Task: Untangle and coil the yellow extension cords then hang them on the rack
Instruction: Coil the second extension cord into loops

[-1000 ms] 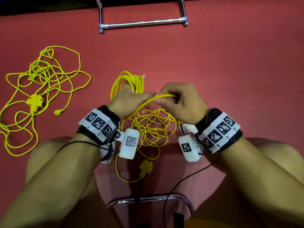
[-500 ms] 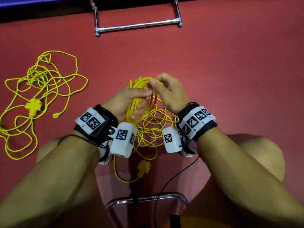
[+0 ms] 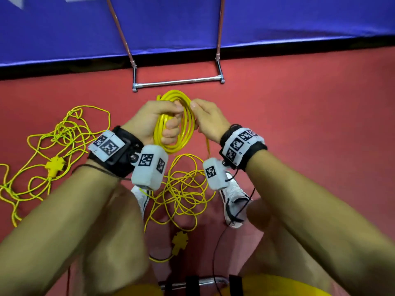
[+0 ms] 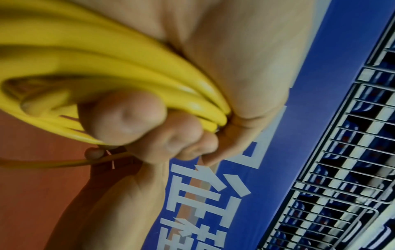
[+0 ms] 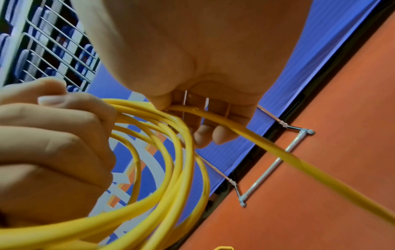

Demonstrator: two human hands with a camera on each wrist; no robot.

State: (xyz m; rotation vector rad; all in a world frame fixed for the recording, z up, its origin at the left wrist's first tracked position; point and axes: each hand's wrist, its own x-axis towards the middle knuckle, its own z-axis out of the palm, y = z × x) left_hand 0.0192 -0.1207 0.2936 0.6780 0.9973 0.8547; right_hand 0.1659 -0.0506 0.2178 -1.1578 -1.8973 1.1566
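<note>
The room comes first: a blue banner (image 3: 277,22) with white lettering stands along the far edge, wire fencing (image 4: 342,152) shows behind it in the wrist views, and a red floor (image 3: 310,116) carries everything, there being no bench here. At the foot of the banner stands the rack (image 3: 177,82), a chrome bar on two slanted legs, just beyond the hands. To the person's left a second cord (image 3: 53,150) lies in a loose tangle on the floor, well apart from the work. Between the person's knees the uncoiled remainder (image 3: 181,193) of the first cord sprawls in overlapping loops, its yellow socket block (image 3: 180,242) nearest the body. Held up above it is the coil (image 3: 181,124), several turns of smooth yellow cable. The left hand (image 3: 156,122) has its fingers wrapped round the gathered turns, clamping them against the palm; the right hand (image 3: 208,120) pinches the single running strand (image 5: 267,148) at the top of the coil, ready, I judge, to lay on another turn. The cable looks light, springy and rather slick, so the turns will likely want to spread or slip; holding the bundle firmly where all turns meet, and feeding the strand with a loose pinch, seems safest. The heavier socket end may swing when lifted.
</note>
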